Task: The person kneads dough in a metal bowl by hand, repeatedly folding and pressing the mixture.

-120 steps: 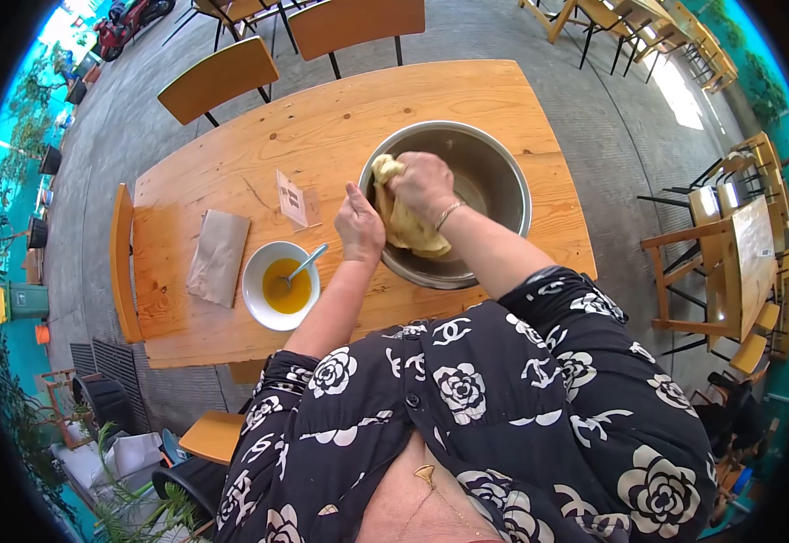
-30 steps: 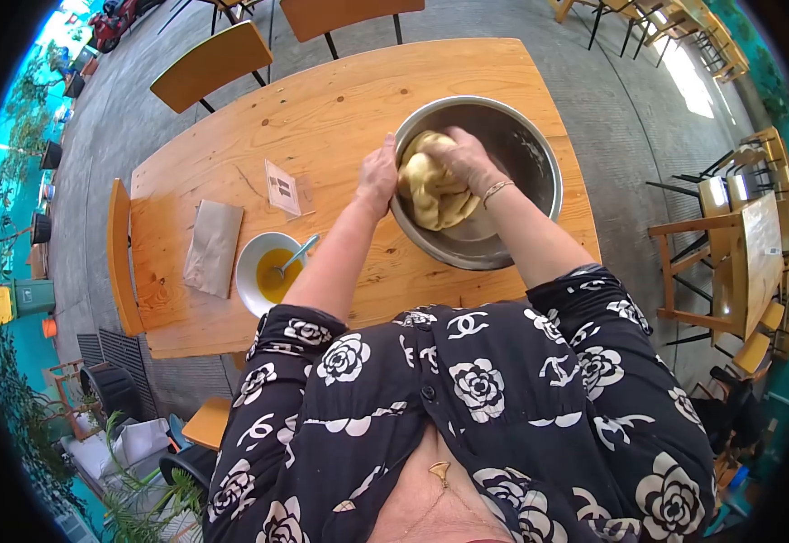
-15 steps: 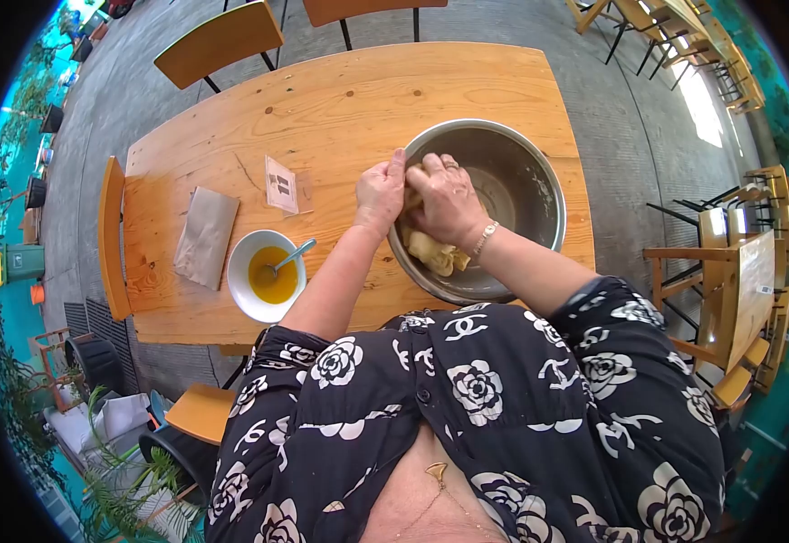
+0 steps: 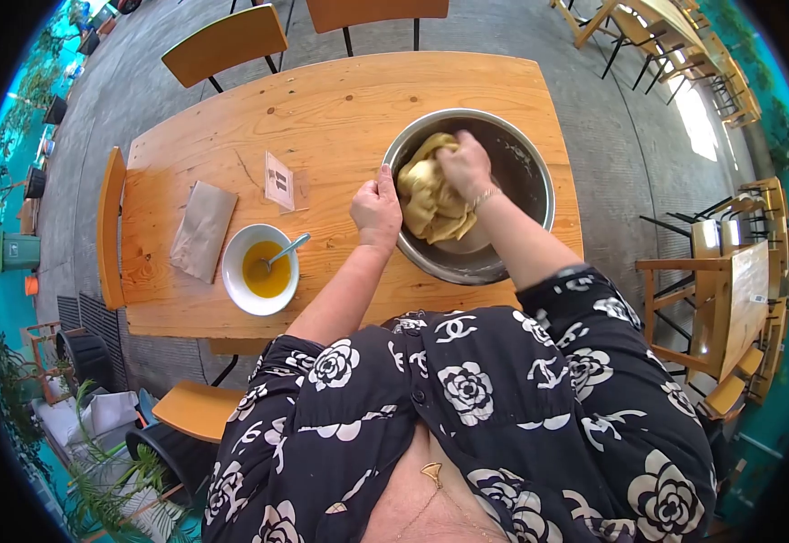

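A large metal bowl (image 4: 526, 204) stands at the right part of the wooden table, with a lump of yellowish dough (image 4: 430, 199) against its left side. My left hand (image 4: 377, 210) grips the bowl's left rim, the thumb up along the edge. Inside the bowl, my right hand (image 4: 465, 167) has its fingers closed on the upper right part of the dough; motion blurs them slightly. The dough looks stretched and folded.
Left of my left arm, a white bowl (image 4: 232, 276) holds yellow liquid and a blue-handled spoon (image 4: 291, 248). Beside it lie a folded brown paper (image 4: 202, 232) and a small upright sign (image 4: 278, 181). Chairs (image 4: 224, 45) surround the table (image 4: 322, 118).
My right hand has moved up and away from my left hand, pulling the dough, which now shows more. The big bowl sits slightly higher and further left in view.
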A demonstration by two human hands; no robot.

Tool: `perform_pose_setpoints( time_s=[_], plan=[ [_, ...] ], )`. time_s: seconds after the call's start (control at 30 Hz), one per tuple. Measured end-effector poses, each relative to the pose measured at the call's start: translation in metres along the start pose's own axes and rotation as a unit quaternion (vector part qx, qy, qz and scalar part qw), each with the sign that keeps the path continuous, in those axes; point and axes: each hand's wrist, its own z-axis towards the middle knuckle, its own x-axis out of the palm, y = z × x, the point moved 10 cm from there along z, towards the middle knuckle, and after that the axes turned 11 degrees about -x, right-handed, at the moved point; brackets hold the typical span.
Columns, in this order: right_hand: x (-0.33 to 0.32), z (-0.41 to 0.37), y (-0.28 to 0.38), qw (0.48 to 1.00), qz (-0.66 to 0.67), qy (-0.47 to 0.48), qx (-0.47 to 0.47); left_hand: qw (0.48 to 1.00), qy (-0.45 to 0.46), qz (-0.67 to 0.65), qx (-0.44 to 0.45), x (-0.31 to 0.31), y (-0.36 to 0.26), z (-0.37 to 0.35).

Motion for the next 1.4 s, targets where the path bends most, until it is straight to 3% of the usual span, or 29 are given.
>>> perform_pose_setpoints(
  time_s=[0.07, 0.13, 0.2, 0.4, 0.53, 0.67, 0.7, 0.93, 1.07, 1.2, 1.33, 1.37, 1.4],
  plan=[
    [-0.007, -0.031, 0.046, 0.98, -0.101, 0.039, -0.167, 1.0, 0.005, 0.019, 0.013, -0.002, 0.003, 0.008],
    [-0.025, -0.068, 0.078, 0.948, -0.15, 0.114, -0.257, 1.0, 0.019, 0.011, -0.015, -0.01, -0.009, 0.001],
    [-0.049, -0.105, 0.086, 0.907, -0.16, 0.092, -0.378, 0.999, 0.029, -0.01, -0.019, -0.011, -0.01, 0.001],
    [-0.019, -0.154, 0.07, 0.818, -0.271, 0.275, -0.426, 0.998, 0.043, -0.043, -0.023, -0.006, -0.005, 0.0],
    [0.02, -0.141, 0.067, 0.806, -0.31, 0.311, -0.396, 1.0, 0.026, -0.015, 0.006, -0.011, -0.01, -0.001],
    [0.04, -0.114, 0.062, 0.822, -0.339, 0.282, -0.359, 0.999, 0.036, -0.021, -0.004, -0.012, -0.016, -0.008],
    [0.048, -0.1, 0.055, 0.826, -0.347, 0.318, -0.311, 0.999, 0.037, -0.026, -0.001, -0.013, -0.018, -0.008],
    [0.042, -0.017, 0.049, 0.884, -0.335, 0.265, -0.19, 0.998, -0.001, -0.054, -0.007, -0.021, -0.007, -0.02],
    [0.025, 0.017, 0.015, 0.956, -0.237, 0.151, -0.078, 0.996, -0.025, -0.082, -0.023, -0.018, 0.0, -0.024],
    [0.011, 0.038, 0.004, 0.987, -0.132, 0.087, -0.039, 0.993, -0.045, -0.099, -0.043, -0.013, 0.005, -0.028],
    [0.019, 0.041, -0.02, 0.995, -0.019, 0.094, 0.025, 0.993, -0.103, -0.051, -0.016, -0.016, 0.0, -0.025],
    [0.02, 0.034, -0.029, 0.995, -0.021, 0.092, 0.043, 0.993, -0.111, -0.037, -0.021, -0.019, -0.001, -0.021],
    [0.014, 0.018, -0.012, 0.992, -0.078, 0.101, -0.002, 0.992, -0.119, -0.02, -0.028, -0.023, 0.002, -0.017]
  ],
)
